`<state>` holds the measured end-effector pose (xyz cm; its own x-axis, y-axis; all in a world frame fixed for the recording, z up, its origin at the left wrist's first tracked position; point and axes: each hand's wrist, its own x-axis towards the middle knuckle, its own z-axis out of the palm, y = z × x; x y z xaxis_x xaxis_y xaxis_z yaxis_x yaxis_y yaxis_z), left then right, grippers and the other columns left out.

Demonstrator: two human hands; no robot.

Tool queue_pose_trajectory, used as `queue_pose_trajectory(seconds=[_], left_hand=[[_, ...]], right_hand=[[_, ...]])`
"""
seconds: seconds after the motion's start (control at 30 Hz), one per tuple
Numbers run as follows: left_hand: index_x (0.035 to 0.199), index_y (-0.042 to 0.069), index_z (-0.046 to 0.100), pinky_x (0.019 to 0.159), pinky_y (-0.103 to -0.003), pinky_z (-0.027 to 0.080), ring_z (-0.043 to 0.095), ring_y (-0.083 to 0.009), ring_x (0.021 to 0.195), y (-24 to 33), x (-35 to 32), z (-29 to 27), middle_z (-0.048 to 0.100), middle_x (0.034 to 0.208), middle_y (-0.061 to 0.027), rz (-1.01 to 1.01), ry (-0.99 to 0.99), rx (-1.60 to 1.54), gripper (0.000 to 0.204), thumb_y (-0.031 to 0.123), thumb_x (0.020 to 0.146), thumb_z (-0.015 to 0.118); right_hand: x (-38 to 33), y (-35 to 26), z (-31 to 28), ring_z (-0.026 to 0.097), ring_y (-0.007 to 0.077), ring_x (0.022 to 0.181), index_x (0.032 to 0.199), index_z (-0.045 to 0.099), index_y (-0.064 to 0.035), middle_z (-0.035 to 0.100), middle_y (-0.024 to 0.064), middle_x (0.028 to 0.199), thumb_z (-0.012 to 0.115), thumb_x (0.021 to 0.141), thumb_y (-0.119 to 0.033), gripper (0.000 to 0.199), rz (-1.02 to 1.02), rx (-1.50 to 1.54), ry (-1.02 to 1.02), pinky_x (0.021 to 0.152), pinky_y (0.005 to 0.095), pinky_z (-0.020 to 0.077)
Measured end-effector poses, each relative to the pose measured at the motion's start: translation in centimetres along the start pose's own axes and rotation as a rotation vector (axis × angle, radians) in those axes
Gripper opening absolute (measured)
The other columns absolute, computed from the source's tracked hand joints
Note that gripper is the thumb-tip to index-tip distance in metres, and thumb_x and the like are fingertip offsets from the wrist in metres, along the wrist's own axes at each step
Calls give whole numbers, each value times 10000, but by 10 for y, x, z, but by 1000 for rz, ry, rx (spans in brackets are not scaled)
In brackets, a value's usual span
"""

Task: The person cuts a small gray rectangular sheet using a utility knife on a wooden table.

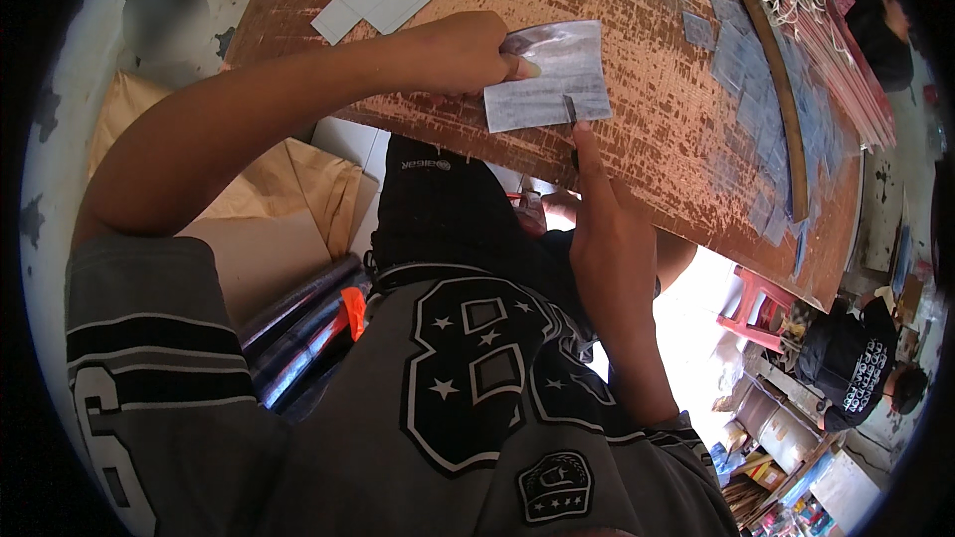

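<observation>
Bench (657, 30) of scraped brown board is strewn at right with clear pieces (761, 129) and a wooden strip (782, 85). The right hand (609, 214) is closed, its index finger extended. A grey sheet (542, 97) is laid flat near the bench's front edge and pressed by the left hand (468, 52), whose openness cannot be told. A thin knife (570, 109) is gripped in the right hand, its blade set on the sheet's near edge.
</observation>
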<state>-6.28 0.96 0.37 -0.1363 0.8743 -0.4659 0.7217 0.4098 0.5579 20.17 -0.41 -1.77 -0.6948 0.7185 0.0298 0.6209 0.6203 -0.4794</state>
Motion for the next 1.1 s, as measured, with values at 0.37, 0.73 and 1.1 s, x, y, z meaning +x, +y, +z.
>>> queue_pose_trajectory(seconds=[0.37, 0.73, 1.1], left_hand=[[1003, -68, 697, 460, -369, 513, 645, -219, 525, -12, 6, 8, 635, 658, -119, 83, 94, 98, 456, 385, 985, 647], [1007, -102, 675, 649, -407, 529, 695, -283, 689, -7, 6, 7, 686, 756, -193, 1, 83, 74, 596, 489, 938, 678], [917, -72, 676, 453, -368, 487, 629, -217, 509, -3, 4, 2, 629, 645, -110, 40, 50, 16, 461, 385, 981, 657]], right_hand=[[-18, 1, -1, 718, 376, 950, 1543, 436, -149, 696, 204, 1117, 472, 925, 90, 664, 29, -15, 3, 760, 465, 560], [-30, 14, 3, 710, 420, 852, 1556, 407, -211, 638, 242, 1180, 513, 925, 24, 682, 5, -32, -12, 657, 474, 589], [-10, 21, -8, 687, 399, 984, 1551, 408, -260, 659, 191, 1170, 585, 884, 34, 751, -6, 181, 12, 804, 486, 550]])
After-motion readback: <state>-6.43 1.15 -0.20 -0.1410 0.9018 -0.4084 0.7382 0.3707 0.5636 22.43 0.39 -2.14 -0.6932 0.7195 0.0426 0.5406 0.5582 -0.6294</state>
